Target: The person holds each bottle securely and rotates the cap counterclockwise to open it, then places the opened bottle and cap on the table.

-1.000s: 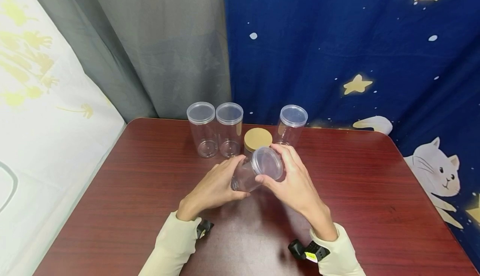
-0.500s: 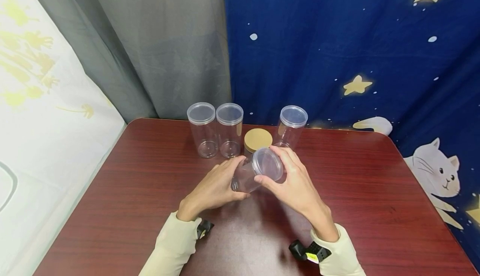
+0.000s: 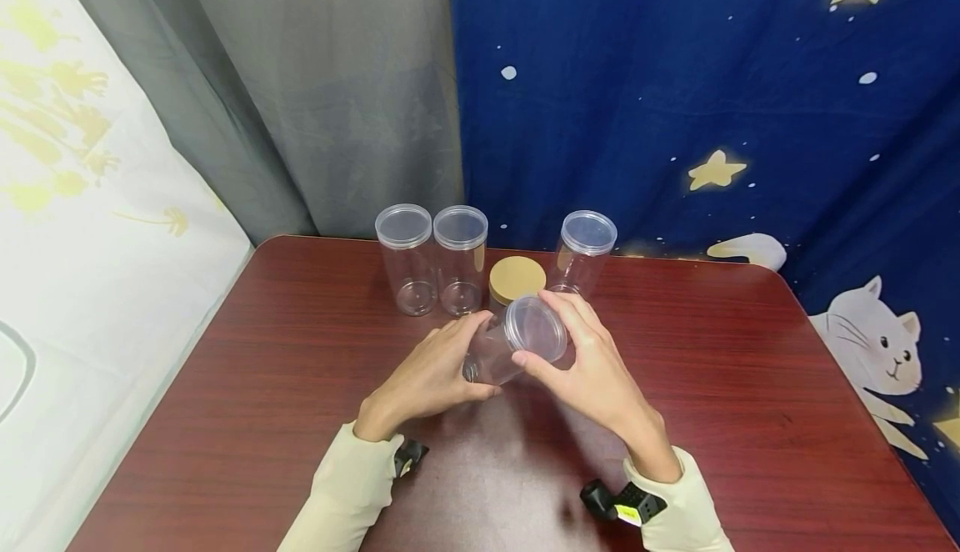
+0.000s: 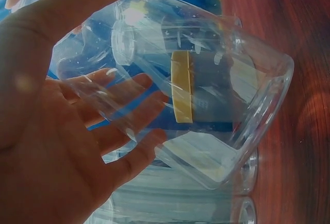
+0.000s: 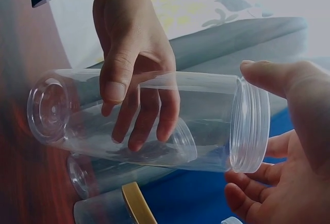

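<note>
A clear plastic jar (image 3: 498, 352) with a translucent lid (image 3: 536, 328) is held tilted above the table, its lid end up and to the right. My left hand (image 3: 427, 373) grips the jar's body, thumb on the near side and fingers round the far side, as the right wrist view shows through the clear wall. My right hand (image 3: 592, 360) holds the lid end between thumb and fingers. Just behind the held jar stands a shorter jar with a gold lid (image 3: 517, 278), its body mostly hidden in the head view.
Two tall clear jars, a left one (image 3: 408, 264) and its neighbour (image 3: 460, 264), stand side by side near the back edge. Another tall jar (image 3: 583, 252) stands right of the gold-lidded one. Behind the reddish-brown table (image 3: 750, 402) hang grey and blue curtains (image 3: 675, 77).
Both hands keep the same hold on the tilted jar. The standing jars have not moved, and only a very slight shift of the view shows.
</note>
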Tool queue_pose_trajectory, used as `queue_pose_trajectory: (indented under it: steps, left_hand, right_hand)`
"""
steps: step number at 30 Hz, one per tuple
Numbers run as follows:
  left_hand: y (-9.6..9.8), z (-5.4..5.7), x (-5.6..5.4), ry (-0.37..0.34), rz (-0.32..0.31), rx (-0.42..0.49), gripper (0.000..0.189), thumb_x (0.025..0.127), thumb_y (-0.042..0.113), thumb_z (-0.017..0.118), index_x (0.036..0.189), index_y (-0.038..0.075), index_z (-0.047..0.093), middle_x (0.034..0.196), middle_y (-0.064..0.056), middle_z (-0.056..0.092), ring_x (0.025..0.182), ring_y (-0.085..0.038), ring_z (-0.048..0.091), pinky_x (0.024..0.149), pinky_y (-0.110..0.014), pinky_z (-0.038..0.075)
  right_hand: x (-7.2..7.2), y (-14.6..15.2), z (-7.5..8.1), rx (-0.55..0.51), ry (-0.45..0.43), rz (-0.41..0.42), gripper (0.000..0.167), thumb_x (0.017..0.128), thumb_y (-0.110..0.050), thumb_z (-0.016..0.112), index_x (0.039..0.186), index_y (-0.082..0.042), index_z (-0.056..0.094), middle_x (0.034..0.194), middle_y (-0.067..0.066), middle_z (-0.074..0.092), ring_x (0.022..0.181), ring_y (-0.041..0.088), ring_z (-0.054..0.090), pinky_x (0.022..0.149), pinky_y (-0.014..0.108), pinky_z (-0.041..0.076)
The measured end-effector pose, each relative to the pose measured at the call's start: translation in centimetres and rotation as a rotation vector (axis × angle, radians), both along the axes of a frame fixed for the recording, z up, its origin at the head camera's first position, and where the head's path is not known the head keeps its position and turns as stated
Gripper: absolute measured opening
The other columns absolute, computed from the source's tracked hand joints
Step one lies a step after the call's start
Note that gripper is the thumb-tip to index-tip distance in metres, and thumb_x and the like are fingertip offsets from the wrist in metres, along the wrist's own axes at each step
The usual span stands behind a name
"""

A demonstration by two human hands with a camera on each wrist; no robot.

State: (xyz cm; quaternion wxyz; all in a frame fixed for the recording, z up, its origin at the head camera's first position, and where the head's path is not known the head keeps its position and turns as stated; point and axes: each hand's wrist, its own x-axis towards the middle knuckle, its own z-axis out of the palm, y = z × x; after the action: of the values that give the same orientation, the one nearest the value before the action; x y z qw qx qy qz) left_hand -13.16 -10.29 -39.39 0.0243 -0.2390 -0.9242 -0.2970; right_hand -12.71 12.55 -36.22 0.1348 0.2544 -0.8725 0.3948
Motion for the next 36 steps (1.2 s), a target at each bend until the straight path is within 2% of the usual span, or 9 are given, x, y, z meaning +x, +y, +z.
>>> queue_pose_trajectory:
  steps: [7, 20, 26, 36]
  left_hand:
    - [-0.01, -0.06, -0.05, -0.002, -0.002, -0.002, 0.088, 0.068, 0.037, 0.089, 0.140, 0.011, 0.046, 0.130, -0.006, 0.060, 0.120, -0.019, 0.056, 0.098, -0.047, 0.045]
    - [-0.08, -0.08, -0.09, -0.014, -0.007, 0.013, 0.089, 0.069, 0.038, 0.089, 0.142, 0.012, 0.045, 0.131, -0.006, 0.060, 0.120, -0.020, 0.056, 0.100, -0.048, 0.044]
    - [-0.12, -0.15, -0.09, -0.029, -0.009, 0.017, 0.090, 0.070, 0.038, 0.088, 0.144, 0.012, 0.044, 0.135, -0.007, 0.058, 0.124, -0.020, 0.055, 0.103, -0.050, 0.043]
    - [-0.13, -0.15, 0.00, -0.035, -0.006, 0.032, 0.091, 0.070, 0.039, 0.088, 0.144, 0.010, 0.044, 0.137, -0.007, 0.057, 0.124, -0.021, 0.055, 0.103, -0.051, 0.042]
  right_hand:
    - [-0.04, 0.12, 0.03, -0.021, -0.009, 0.025, 0.075, 0.078, -0.030, 0.083, 0.143, -0.012, 0.050, 0.138, 0.001, 0.053, 0.125, 0.017, 0.051, 0.099, 0.041, 0.045]
    - [-0.04, 0.37, 0.15, -0.054, -0.039, 0.084, 0.075, 0.078, -0.024, 0.083, 0.144, -0.016, 0.048, 0.143, 0.000, 0.050, 0.131, 0.016, 0.047, 0.104, 0.036, 0.042]
    - [-0.08, 0.46, 0.24, -0.079, -0.047, 0.117, 0.075, 0.078, -0.020, 0.082, 0.144, -0.013, 0.047, 0.144, 0.000, 0.050, 0.131, 0.016, 0.047, 0.105, 0.034, 0.041]
    - [-0.03, 0.55, 0.28, -0.123, -0.093, 0.171, 0.078, 0.079, -0.015, 0.082, 0.147, -0.015, 0.043, 0.149, 0.001, 0.047, 0.135, 0.017, 0.045, 0.108, 0.027, 0.037]
